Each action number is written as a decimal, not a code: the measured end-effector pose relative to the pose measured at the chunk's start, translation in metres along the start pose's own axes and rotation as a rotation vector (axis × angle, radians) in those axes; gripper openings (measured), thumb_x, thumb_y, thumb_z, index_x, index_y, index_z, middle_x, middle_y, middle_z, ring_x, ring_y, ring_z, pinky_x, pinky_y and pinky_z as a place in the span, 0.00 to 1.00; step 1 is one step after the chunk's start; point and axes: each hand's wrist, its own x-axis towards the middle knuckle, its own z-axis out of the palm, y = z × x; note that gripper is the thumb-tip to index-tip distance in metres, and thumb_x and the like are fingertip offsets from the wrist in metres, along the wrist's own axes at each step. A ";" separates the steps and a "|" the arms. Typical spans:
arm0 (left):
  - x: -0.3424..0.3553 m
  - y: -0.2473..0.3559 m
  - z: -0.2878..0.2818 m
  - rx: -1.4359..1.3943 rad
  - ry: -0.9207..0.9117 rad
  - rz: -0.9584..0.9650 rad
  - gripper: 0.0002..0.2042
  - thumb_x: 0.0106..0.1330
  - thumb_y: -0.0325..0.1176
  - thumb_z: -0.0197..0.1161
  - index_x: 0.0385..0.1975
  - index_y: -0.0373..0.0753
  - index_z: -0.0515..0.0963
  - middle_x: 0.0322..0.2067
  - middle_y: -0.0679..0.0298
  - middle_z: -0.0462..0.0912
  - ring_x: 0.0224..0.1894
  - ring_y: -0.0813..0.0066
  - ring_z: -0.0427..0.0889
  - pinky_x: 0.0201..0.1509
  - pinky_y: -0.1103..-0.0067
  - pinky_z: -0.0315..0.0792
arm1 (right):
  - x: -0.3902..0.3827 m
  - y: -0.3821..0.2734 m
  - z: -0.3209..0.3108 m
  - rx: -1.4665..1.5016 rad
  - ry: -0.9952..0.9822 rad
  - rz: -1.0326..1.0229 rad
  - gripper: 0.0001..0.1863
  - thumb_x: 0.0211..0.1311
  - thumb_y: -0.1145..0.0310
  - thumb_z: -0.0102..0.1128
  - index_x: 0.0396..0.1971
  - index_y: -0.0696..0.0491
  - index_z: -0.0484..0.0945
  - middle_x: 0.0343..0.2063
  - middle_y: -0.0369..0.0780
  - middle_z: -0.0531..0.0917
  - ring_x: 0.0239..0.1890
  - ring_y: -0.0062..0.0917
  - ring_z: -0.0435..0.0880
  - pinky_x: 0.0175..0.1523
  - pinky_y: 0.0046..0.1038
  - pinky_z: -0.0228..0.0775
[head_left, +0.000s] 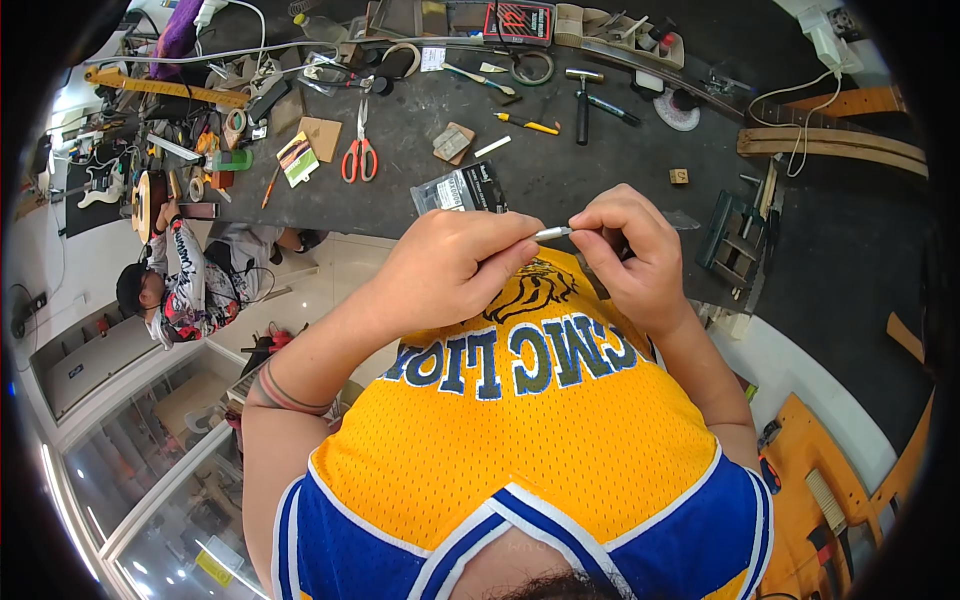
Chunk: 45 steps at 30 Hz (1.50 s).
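Observation:
Both hands meet in front of my chest at the near edge of the dark workbench (400, 190). A small silvery cylinder (552, 234) with a narrower end lies between them; its exact kind cannot be made out. My left hand (460, 262) is closed, its thumb and forefinger pinching the left end. My right hand (632, 250) pinches the right end between thumb and fingertips, its other fingers curled. Just beyond my left hand lies a black and clear plastic packet (484, 186). A small clear bag (682, 220) shows beside my right hand.
Orange-handled scissors (360, 160), a yellow craft knife (528, 124), a hammer (582, 110) and a small wooden block (679, 176) lie on the bench. A green metal vise (732, 240) stands at right. At left, another person (195, 285) holds a guitar (148, 205).

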 end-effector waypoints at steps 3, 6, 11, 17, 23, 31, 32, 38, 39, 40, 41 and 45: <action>-0.001 0.000 0.001 0.015 -0.020 -0.007 0.09 0.76 0.29 0.65 0.49 0.33 0.87 0.30 0.51 0.88 0.30 0.53 0.89 0.34 0.69 0.78 | 0.000 0.000 0.001 -0.009 -0.010 -0.044 0.08 0.64 0.81 0.72 0.40 0.54 0.84 0.34 0.38 0.86 0.28 0.21 0.80 0.31 0.24 0.68; -0.002 -0.001 0.004 -0.013 -0.010 -0.019 0.09 0.76 0.29 0.65 0.49 0.34 0.87 0.30 0.51 0.87 0.29 0.53 0.88 0.33 0.69 0.77 | -0.002 -0.001 0.003 0.016 -0.015 -0.031 0.08 0.64 0.81 0.71 0.40 0.55 0.84 0.34 0.38 0.85 0.29 0.22 0.80 0.31 0.25 0.68; -0.004 -0.005 0.006 0.087 0.025 0.064 0.08 0.75 0.29 0.66 0.47 0.34 0.86 0.27 0.53 0.85 0.27 0.53 0.86 0.32 0.66 0.77 | -0.001 -0.002 0.004 0.029 -0.016 0.016 0.08 0.64 0.81 0.70 0.39 0.55 0.83 0.34 0.37 0.85 0.28 0.22 0.79 0.31 0.25 0.68; -0.004 -0.009 0.007 0.106 0.039 0.100 0.07 0.73 0.29 0.67 0.46 0.35 0.86 0.26 0.54 0.84 0.27 0.53 0.86 0.31 0.65 0.76 | -0.004 0.001 0.006 0.051 -0.009 0.000 0.07 0.64 0.81 0.70 0.39 0.54 0.83 0.34 0.37 0.84 0.28 0.21 0.78 0.31 0.24 0.67; -0.003 -0.014 0.005 0.144 0.059 0.116 0.06 0.72 0.28 0.68 0.44 0.35 0.86 0.26 0.55 0.84 0.27 0.53 0.85 0.32 0.65 0.77 | 0.000 0.003 0.006 0.059 -0.013 0.018 0.07 0.64 0.79 0.70 0.41 0.54 0.84 0.35 0.36 0.84 0.26 0.19 0.75 0.31 0.24 0.65; -0.002 -0.027 0.012 -0.068 0.066 0.093 0.07 0.72 0.28 0.67 0.46 0.36 0.84 0.35 0.57 0.87 0.40 0.54 0.87 0.47 0.65 0.79 | 0.003 0.002 0.003 0.132 -0.102 -0.011 0.14 0.63 0.76 0.75 0.48 0.52 0.85 0.35 0.37 0.83 0.28 0.18 0.78 0.31 0.23 0.64; -0.002 -0.030 0.016 -0.126 0.063 0.072 0.07 0.71 0.28 0.68 0.46 0.36 0.84 0.36 0.57 0.87 0.43 0.53 0.86 0.49 0.64 0.79 | 0.004 0.001 0.006 0.133 -0.102 -0.011 0.14 0.63 0.76 0.75 0.48 0.52 0.85 0.35 0.37 0.83 0.28 0.18 0.78 0.31 0.23 0.64; -0.004 -0.027 0.030 -0.232 0.081 0.078 0.10 0.70 0.22 0.65 0.50 0.36 0.84 0.45 0.56 0.89 0.51 0.52 0.87 0.55 0.63 0.80 | 0.008 0.001 0.013 0.144 -0.133 -0.105 0.13 0.61 0.78 0.78 0.44 0.54 0.85 0.34 0.41 0.85 0.34 0.28 0.86 0.36 0.27 0.75; -0.004 -0.027 0.030 -0.231 0.081 0.077 0.10 0.70 0.22 0.65 0.50 0.36 0.84 0.45 0.56 0.89 0.51 0.52 0.87 0.55 0.63 0.80 | 0.008 0.001 0.014 0.145 -0.135 -0.105 0.13 0.61 0.78 0.78 0.44 0.54 0.85 0.34 0.41 0.85 0.34 0.28 0.86 0.36 0.27 0.75; -0.003 -0.026 0.030 -0.248 0.063 0.075 0.12 0.70 0.21 0.65 0.51 0.36 0.84 0.47 0.56 0.89 0.53 0.52 0.87 0.58 0.63 0.80 | 0.008 0.000 0.014 0.144 -0.132 -0.106 0.13 0.60 0.78 0.78 0.43 0.54 0.86 0.34 0.41 0.85 0.34 0.30 0.86 0.37 0.28 0.76; -0.003 -0.026 0.030 -0.264 0.043 0.073 0.14 0.69 0.20 0.64 0.53 0.36 0.84 0.50 0.57 0.90 0.55 0.52 0.87 0.60 0.63 0.80 | 0.008 0.000 0.014 0.142 -0.129 -0.107 0.12 0.60 0.78 0.78 0.42 0.54 0.86 0.34 0.42 0.86 0.34 0.32 0.86 0.38 0.29 0.77; -0.002 -0.025 0.032 -0.288 0.039 0.090 0.16 0.68 0.19 0.63 0.54 0.37 0.84 0.53 0.58 0.89 0.57 0.51 0.87 0.61 0.64 0.80 | 0.008 -0.001 0.012 0.141 -0.131 -0.120 0.12 0.59 0.79 0.78 0.41 0.54 0.85 0.34 0.42 0.86 0.35 0.32 0.87 0.39 0.30 0.78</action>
